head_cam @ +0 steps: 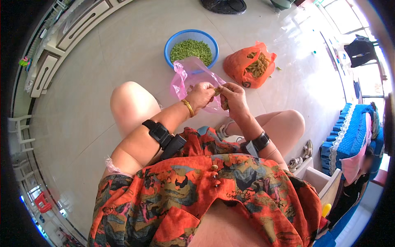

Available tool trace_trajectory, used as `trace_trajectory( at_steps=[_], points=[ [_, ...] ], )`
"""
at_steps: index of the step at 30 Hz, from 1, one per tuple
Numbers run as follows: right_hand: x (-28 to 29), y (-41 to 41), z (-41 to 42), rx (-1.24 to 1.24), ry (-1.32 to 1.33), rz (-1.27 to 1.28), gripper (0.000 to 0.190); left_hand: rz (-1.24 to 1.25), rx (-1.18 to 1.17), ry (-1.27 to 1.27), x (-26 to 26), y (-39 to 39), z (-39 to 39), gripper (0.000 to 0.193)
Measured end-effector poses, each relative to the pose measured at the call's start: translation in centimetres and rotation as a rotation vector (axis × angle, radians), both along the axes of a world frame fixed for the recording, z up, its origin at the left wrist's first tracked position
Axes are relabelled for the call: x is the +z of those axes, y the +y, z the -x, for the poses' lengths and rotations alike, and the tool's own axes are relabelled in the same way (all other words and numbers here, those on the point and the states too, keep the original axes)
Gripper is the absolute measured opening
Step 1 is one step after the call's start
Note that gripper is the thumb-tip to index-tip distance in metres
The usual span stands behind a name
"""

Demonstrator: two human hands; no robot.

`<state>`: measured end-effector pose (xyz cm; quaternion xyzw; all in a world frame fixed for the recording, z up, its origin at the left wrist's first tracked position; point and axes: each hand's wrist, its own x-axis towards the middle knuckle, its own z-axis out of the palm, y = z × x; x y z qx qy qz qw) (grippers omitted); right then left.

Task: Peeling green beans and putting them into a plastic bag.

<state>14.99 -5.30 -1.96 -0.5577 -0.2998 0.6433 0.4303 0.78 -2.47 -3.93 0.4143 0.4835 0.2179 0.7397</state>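
My left hand and my right hand meet in front of me, fingertips pinching a greenish bean pod between them. More brownish pod shows under the curled fingers of my right hand. Below both hands spreads a translucent pink plastic bag, whose contents are mostly hidden. Its upper edge overlaps the front rim of a blue plastic basket. Shelled green beans lie heaped in that basket. To the right, an orange plastic bag stands gaping, with yellow-brown pods inside.
A few loose pods lie on the tiled floor beside the orange bag. My bent knees flank the work. Drawers line the far left. At right are shoes, a pulled-out drawer, a blue quilted cover and another person.
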Motion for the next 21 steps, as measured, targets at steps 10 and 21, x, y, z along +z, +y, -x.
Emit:
trace_trajectory(
  at_steps=[10, 21],
  points=[
    [0.8, -0.2, -0.3, -0.065, 0.198, 0.024, 0.012, -0.026, 0.039, -0.259, 1.8, 0.9, 0.5, 0.021],
    [-0.3, 0.3, 1.0, -0.054, -0.301, -0.215, 0.013, -0.003, 0.032, -0.091, 1.3, 0.6, 1.3, 0.022]
  ],
)
